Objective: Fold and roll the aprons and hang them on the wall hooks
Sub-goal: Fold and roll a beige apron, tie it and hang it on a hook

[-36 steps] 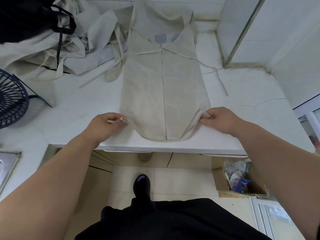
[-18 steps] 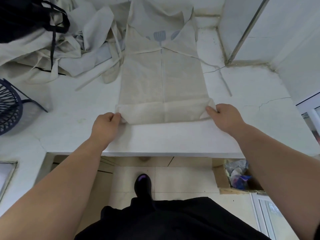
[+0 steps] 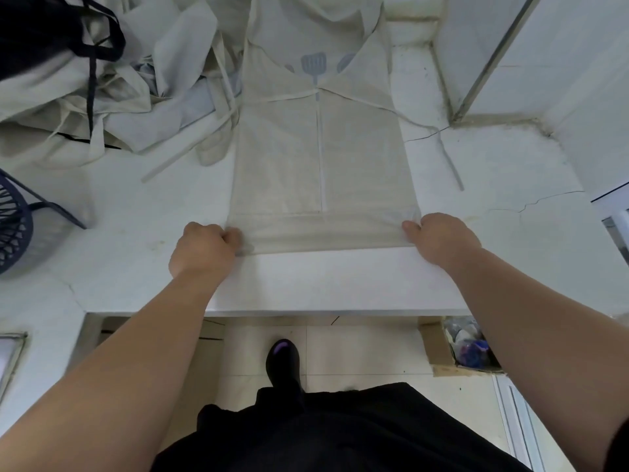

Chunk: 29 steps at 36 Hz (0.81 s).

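The fingers [image 3: 231,238] of the left hand [image 3: 204,248] are curled tight on the left end of the apron [image 3: 320,158] at its near fold. The fingers [image 3: 410,228] of the right hand [image 3: 439,238] pinch the right end, with the folded band stretched flat between them. The apron lies lengthwise on the white, cracked surface [image 3: 340,277], its bib at the far end. A heap [image 3: 112,97] of more aprons lies left of it, and a dark basket [image 3: 13,226] sits further left. A white wall [image 3: 561,63] stands to the right of the apron. Below its near end are a tiled floor [image 3: 357,349], a shoe [image 3: 282,359] and a box [image 3: 439,349]. The apron is beige, folded in from both sides to a centre line. It has a blue spatula print [image 3: 313,66] and a strap [image 3: 449,158] trailing to the right.
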### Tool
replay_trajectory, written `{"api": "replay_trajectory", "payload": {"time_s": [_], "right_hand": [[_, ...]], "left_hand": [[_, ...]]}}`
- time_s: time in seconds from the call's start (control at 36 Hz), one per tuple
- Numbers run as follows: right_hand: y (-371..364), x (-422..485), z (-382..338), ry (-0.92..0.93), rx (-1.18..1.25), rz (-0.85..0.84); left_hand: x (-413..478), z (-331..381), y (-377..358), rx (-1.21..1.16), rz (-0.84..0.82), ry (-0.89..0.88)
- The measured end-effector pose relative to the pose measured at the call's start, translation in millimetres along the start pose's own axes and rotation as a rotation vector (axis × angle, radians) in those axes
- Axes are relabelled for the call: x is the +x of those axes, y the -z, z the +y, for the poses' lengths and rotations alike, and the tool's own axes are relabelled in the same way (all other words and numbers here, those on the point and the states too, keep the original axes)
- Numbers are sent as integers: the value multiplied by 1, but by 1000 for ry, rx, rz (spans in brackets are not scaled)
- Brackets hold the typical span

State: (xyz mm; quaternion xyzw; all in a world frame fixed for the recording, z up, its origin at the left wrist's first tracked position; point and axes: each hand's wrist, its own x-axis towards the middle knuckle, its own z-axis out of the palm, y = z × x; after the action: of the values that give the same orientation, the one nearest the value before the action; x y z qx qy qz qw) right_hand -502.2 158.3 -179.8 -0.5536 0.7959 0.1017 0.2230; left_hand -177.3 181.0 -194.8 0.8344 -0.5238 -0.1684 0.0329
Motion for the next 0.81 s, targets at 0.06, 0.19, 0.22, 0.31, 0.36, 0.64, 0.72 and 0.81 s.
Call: {"api": "replay_trajectory", "payload": {"time_s": [0.06,0.19,0.22,0.31,0.36,0.64,0.72,0.81], "right_hand": [[-1,-5,-6,3,-60,122],[-10,-17,-33,441,-206,321],[-14,-19,-39,544,-203,250],[-27,-19,-45,606,-190,-5],[-30,-15,-38,567,-235,-54],[-12,-10,-22,517,-274,58],[-4,-11,-28,508,-227,71],[9,-9,-31,499,-170,5]], "left_hand": [[-5,5,1,0,111,-23],[-20,31,-14,51,159,-774],[-25,38,-17,124,7,-843],[-28,47,-28,292,-302,-744],[-26,43,-28,324,-306,-723],[-3,13,-2,145,-281,-619],[4,15,6,34,-232,-599],[17,20,19,52,-265,-612]]}}
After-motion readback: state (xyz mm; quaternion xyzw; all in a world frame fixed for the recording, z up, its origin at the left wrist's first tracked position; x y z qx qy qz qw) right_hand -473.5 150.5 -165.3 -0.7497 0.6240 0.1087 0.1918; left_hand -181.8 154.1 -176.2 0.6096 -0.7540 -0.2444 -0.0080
